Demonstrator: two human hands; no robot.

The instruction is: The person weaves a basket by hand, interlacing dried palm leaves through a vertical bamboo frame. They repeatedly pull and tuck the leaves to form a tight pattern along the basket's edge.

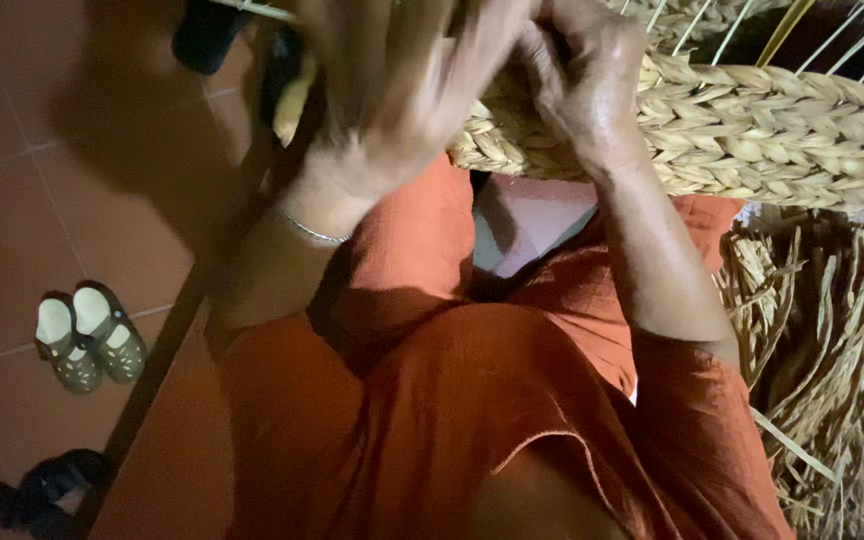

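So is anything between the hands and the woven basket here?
Nothing visible. Both the left hand and the right hand are already on the braided rim of the basket. The left hand is blurred, so its grip is unclear. The loose straw lies apart, below.

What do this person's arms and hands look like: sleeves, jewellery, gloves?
Both hands are bare, no gloves. The left hand has a thin silver bracelet at the wrist. The right hand shows no jewellery. Forearms are uncovered; loose rust-orange sleeves begin near the elbows.
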